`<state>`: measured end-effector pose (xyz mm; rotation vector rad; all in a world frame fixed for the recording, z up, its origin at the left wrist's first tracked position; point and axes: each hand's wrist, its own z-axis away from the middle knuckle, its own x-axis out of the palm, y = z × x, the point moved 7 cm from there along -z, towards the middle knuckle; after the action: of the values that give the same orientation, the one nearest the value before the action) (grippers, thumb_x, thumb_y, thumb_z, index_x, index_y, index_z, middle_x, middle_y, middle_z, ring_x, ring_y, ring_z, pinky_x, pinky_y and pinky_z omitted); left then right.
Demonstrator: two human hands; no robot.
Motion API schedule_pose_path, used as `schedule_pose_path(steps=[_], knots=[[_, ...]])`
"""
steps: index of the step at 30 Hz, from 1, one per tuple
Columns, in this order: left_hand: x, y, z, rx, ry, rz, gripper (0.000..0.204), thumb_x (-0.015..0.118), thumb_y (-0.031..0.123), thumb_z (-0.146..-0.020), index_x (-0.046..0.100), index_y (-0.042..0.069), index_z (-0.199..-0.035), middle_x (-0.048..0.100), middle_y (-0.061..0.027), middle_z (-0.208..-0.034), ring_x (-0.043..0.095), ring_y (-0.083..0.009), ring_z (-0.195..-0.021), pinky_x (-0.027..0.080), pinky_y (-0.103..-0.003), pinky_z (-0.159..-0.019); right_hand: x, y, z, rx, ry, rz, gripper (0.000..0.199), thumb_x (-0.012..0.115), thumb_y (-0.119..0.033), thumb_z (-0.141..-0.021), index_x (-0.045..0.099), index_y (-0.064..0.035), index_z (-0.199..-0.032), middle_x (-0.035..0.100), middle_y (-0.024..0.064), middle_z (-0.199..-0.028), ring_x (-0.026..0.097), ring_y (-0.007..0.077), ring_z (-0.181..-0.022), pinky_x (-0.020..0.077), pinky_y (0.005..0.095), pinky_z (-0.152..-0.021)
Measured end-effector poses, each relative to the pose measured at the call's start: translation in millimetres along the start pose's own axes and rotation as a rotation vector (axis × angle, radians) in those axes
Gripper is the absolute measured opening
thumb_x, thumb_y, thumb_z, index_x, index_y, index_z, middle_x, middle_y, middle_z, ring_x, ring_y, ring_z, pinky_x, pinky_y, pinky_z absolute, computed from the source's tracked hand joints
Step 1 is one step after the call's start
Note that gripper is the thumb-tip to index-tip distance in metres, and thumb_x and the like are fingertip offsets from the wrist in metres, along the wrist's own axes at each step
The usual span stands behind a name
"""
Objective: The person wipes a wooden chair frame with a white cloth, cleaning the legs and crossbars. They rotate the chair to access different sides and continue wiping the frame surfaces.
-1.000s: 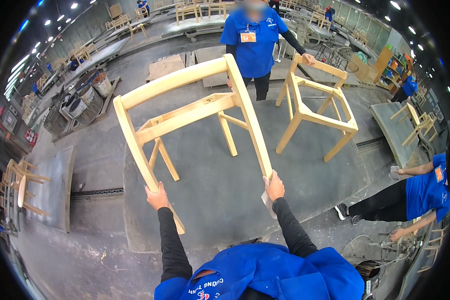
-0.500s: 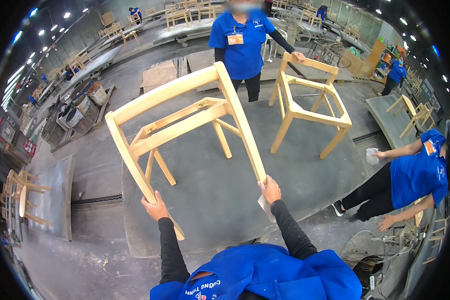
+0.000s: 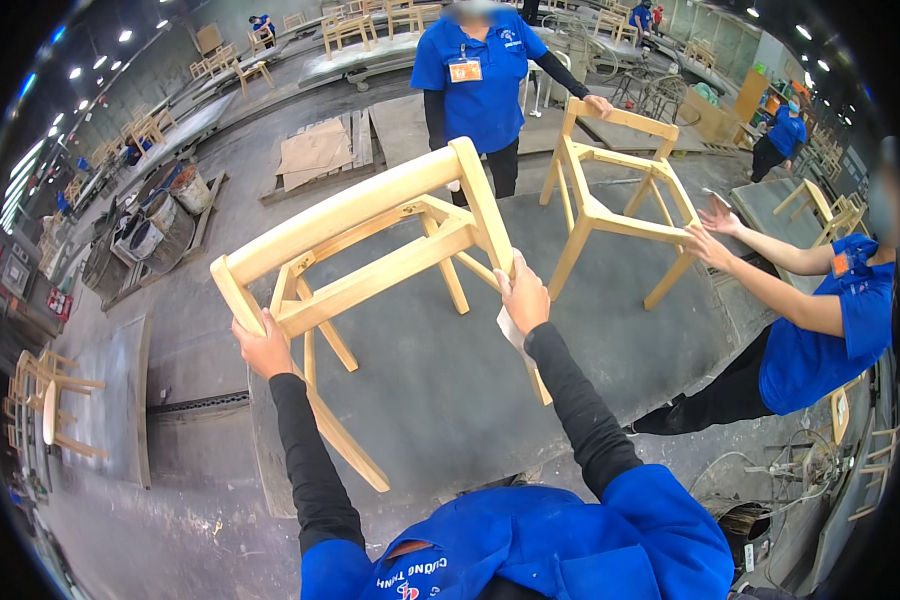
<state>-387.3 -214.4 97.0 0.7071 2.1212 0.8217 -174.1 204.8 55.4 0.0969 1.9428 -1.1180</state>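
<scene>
I hold a pale unfinished wooden chair frame (image 3: 370,250) tilted above a dark grey work table (image 3: 440,400). My left hand (image 3: 265,347) grips its left back post. My right hand (image 3: 523,293) grips the right back post, with a white cloth or sandpaper sheet (image 3: 511,331) pinched under the palm. The frame's front legs point away from me and down toward the table.
A second wooden chair frame (image 3: 620,200) stands on the table's far right; a person in blue (image 3: 480,75) behind it holds its top, and another person (image 3: 820,310) at right reaches both hands toward it. Buckets (image 3: 160,215) and a pallet (image 3: 315,155) lie at left.
I have drawn the chair frame closer and raised it, both hands still on its posts. The person at right has come nearer and reached toward the second frame.
</scene>
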Motion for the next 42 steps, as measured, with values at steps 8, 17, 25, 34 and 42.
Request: schedule_pose_path(steps=[8,17,25,34,42], knots=[[15.8,-5.7,9.7,-0.005,-0.058,0.079,0.054,0.068,0.029,-0.085,0.048,0.0,-0.127,0.065,-0.022,-0.106,0.065,-0.0354,-0.095,0.05,-0.042,-0.08,13.2,20.4,-3.0,-0.055,0.086,0.133,0.048,0.054,-0.037,-0.092,0.043,-0.0085,-0.13,0.064,0.0162,-0.092,0.064,0.0398,-0.078,0.0511,0.0506,-0.067],[19.4,-0.5,14.6,-0.021,-0.077,0.093,0.06,0.069,0.03,-0.084,0.046,0.0,-0.13,0.062,-0.0226,-0.115,0.062,-0.0357,-0.102,0.049,-0.043,-0.085,8.8,24.2,-4.6,0.0,0.087,0.161,0.05,0.054,-0.036,-0.092,0.041,-0.0077,-0.132,0.065,0.0167,-0.094,0.064,0.0381,-0.08,0.0519,0.0484,-0.069],[19.2,-0.5,13.7,0.003,-0.086,0.058,0.056,0.068,0.022,-0.085,0.044,-0.001,-0.13,0.062,-0.0233,-0.114,0.063,-0.0345,-0.102,0.051,-0.042,-0.085,7.3,24.6,-3.9,-0.01,0.075,0.16,0.051,0.054,-0.035,-0.092,0.04,-0.0081,-0.133,0.064,0.016,-0.095,0.065,0.038,-0.077,0.0523,0.0484,-0.068],[23.3,-10.4,7.1,-0.021,-0.065,-0.028,0.057,0.066,0.04,-0.087,0.05,0.001,-0.126,0.063,-0.0206,-0.113,0.063,-0.0346,-0.1,0.05,-0.043,-0.084,4.7,22.4,-3.9,-0.03,0.111,0.169,0.05,0.054,-0.036,-0.092,0.041,-0.0089,-0.132,0.063,0.0157,-0.093,0.064,0.04,-0.072,0.0531,0.0479,-0.063],[28.0,-8.5,10.0,-0.039,-0.069,-0.006,0.057,0.067,0.04,-0.086,0.05,0.003,-0.126,0.065,-0.0184,-0.112,0.063,-0.0347,-0.101,0.049,-0.043,-0.085,3.7,23.8,-6.4,-0.021,0.076,0.131,0.046,0.053,-0.034,-0.093,0.042,-0.0079,-0.13,0.062,0.0162,-0.093,0.063,0.0408,-0.073,0.0523,0.0492,-0.064]])
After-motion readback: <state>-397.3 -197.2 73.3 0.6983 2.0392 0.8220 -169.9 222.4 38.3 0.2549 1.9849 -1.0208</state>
